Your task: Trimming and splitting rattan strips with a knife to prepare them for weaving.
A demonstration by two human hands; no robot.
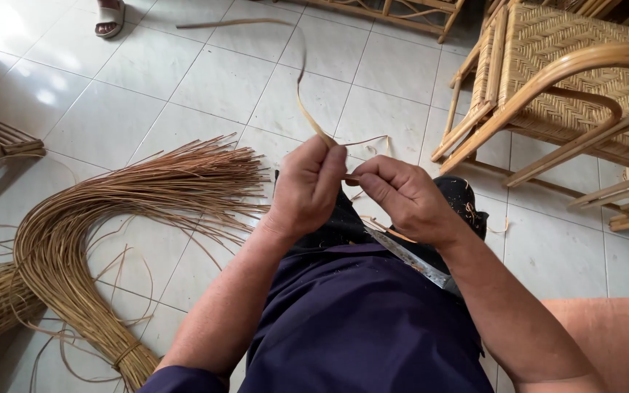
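While we are looking down, our left hand (307, 185) and right hand (402, 196) are pinching a thin rattan strip (302, 80), fingers closed narrow around its near end at centre. It is arcing away toward twelve o'clock, so we are judging it light, springy and easily kinked; gripping close to the working end seems best. A knife (409, 260) is lying across our lap. At nine o'clock a tied bundle (74, 240) of smooth canes is fanning over the tiled floor (205, 80); a woven chair (569, 73) is standing at two.
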